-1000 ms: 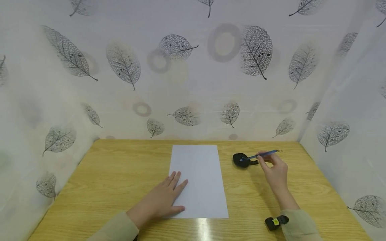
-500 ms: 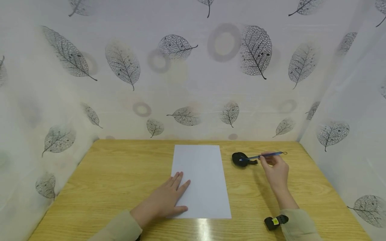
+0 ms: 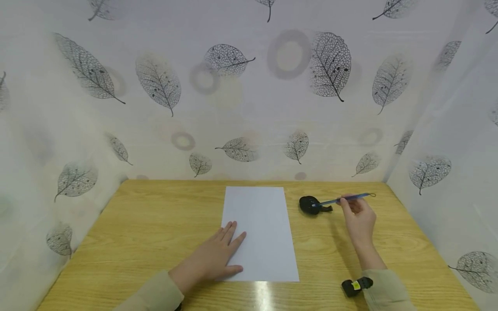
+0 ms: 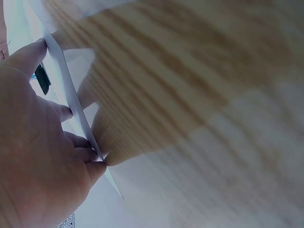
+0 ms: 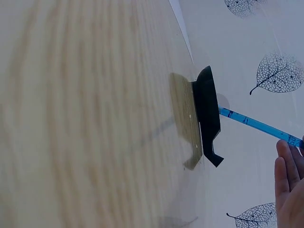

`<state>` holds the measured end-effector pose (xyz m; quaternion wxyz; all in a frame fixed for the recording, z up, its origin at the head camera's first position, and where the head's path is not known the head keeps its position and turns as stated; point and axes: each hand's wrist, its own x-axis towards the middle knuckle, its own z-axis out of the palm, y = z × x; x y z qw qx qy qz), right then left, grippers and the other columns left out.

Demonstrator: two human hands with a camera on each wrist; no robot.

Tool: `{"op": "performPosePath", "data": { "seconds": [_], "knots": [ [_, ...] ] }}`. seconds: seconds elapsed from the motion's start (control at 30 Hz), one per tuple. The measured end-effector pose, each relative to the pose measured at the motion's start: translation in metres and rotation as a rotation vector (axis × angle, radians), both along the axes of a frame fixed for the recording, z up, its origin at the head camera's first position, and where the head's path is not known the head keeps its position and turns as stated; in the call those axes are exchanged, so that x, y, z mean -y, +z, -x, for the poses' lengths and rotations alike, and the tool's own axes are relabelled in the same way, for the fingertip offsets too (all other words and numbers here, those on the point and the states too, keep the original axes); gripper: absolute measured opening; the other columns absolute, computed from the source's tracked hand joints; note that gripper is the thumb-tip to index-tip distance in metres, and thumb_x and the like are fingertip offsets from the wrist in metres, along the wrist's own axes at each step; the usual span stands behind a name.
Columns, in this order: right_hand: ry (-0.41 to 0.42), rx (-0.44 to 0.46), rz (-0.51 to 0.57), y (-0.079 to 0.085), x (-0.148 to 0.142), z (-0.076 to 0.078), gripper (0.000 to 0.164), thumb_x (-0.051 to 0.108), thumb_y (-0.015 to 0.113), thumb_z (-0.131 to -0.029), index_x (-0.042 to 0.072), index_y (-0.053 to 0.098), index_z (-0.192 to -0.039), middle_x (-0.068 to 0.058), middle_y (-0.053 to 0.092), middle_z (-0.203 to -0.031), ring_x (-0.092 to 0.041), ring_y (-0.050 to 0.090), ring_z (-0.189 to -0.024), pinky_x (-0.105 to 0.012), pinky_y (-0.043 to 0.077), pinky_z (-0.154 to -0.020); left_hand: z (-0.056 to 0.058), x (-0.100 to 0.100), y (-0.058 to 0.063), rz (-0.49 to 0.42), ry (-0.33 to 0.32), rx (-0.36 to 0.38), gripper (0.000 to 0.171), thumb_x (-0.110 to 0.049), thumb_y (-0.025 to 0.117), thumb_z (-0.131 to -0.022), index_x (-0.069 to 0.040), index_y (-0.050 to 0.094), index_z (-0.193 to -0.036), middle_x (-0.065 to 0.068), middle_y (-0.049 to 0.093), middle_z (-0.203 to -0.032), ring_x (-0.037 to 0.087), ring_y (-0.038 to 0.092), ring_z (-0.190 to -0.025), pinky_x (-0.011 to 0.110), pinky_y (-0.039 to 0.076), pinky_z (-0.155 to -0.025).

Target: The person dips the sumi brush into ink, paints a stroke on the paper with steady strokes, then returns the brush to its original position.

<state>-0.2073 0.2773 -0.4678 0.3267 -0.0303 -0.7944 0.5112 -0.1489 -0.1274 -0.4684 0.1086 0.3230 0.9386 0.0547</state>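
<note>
My left hand (image 3: 218, 255) rests with spread fingers on the left edge of a blank white sheet of paper (image 3: 266, 237) in the head view. In the left wrist view, the fingertips of the left hand (image 4: 40, 147) lie on the paper (image 4: 68, 85). My right hand (image 3: 359, 222) pinches a slim blue brush (image 3: 328, 202) with a hanging loop at its end. The brush slants down, its tip inside a small black dish (image 3: 305, 205) with a short handle. From the right wrist view, the dish wall (image 5: 206, 104) hides the tip of the brush (image 5: 261, 127).
A wood-grain table (image 3: 155, 216) carries everything. White curtains (image 3: 249, 116) with leaf prints enclose the back and both sides. A black strapped device (image 3: 352, 288) sits at the right sleeve.
Left hand and paper have slid slightly to the right together. The right hand has drawn the brush a little to the right, its tip staying within the dish.
</note>
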Motion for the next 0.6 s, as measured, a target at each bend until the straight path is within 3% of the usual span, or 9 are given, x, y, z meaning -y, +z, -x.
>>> {"op": "performPosePath", "data": {
  "seconds": [0.6],
  "knots": [
    [-0.029, 0.000, 0.009, 0.0035, -0.0041, -0.0030, 0.012, 0.000, 0.071, -0.099, -0.010, 0.074, -0.106, 0.036, 0.065, -0.084, 0.019, 0.064, -0.073, -0.001, 0.051, -0.071, -0.0004, -0.0028, -0.0012, 0.009, -0.026, -0.020, 0.086, -0.061, 0.059, -0.102, -0.012, 0.033, -0.167, 0.026, 0.021, -0.175, 0.040, 0.026, -0.163, 0.052, 0.029, -0.132]
  ]
}}
